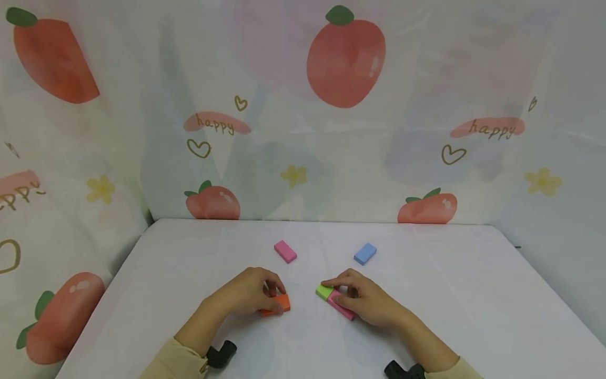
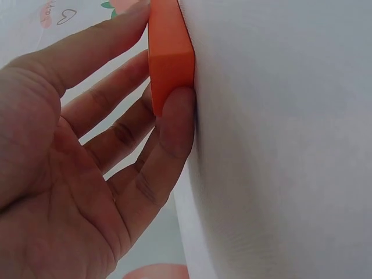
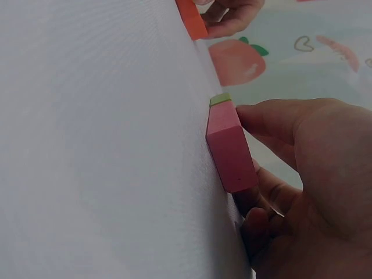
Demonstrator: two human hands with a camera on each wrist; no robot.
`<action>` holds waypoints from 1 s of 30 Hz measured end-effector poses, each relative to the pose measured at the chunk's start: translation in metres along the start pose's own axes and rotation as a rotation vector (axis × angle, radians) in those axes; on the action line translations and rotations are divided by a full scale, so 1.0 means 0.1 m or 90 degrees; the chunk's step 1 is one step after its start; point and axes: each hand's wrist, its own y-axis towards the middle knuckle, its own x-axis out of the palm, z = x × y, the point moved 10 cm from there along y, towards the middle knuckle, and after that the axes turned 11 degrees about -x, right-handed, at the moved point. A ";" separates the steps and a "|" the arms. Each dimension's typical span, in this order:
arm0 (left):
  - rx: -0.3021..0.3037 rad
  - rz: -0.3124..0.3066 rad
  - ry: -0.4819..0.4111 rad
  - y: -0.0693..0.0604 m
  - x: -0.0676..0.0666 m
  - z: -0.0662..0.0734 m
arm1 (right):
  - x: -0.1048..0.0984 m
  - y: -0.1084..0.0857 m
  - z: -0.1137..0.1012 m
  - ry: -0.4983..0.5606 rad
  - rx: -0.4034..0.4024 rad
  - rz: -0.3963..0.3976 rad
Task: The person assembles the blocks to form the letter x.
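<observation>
My left hand [image 1: 255, 289] grips an orange block [image 1: 283, 301] on the white table, left of centre. In the left wrist view, thumb and fingertips lie around the orange block [image 2: 171, 58]. To the right, my right hand [image 1: 366, 297] holds a pink block [image 1: 344, 308], the thumb against it. A lime green block [image 1: 324, 292] sits end to end with that pink block, and a finger reaches over it. The right wrist view shows the pink block [image 3: 232, 154] close up, with the green one [image 3: 221, 99] at its far end.
Farther back on the table [image 1: 426, 273] lie a separate pink block [image 1: 285, 251] and a blue block [image 1: 365, 253], apart from both hands. Behind the table's back edge hangs a fruit-print cloth [image 1: 350, 158], which also runs along the left side.
</observation>
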 end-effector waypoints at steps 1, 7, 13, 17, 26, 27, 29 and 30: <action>0.001 0.001 0.002 0.00 0.00 0.00 | 0.00 0.00 0.00 0.001 0.002 0.000; -0.002 0.011 0.010 0.00 0.00 0.01 | 0.01 0.00 -0.01 -0.001 -0.001 -0.001; -0.005 0.024 0.017 -0.02 0.00 0.03 | 0.00 0.01 -0.02 -0.005 -0.003 -0.002; -0.013 0.027 0.019 -0.02 0.00 0.04 | 0.01 0.01 -0.01 -0.008 0.000 -0.004; -0.028 0.028 0.022 0.01 0.04 0.02 | 0.02 0.01 0.00 -0.007 -0.001 -0.005; -0.027 0.029 0.024 0.01 0.04 0.02 | 0.02 0.01 0.00 -0.007 0.000 -0.005; -0.028 0.029 0.029 0.02 0.05 0.01 | 0.02 0.01 -0.01 -0.007 0.001 -0.005; -0.026 0.030 0.030 0.02 0.05 0.02 | 0.01 0.01 -0.01 -0.007 0.002 -0.005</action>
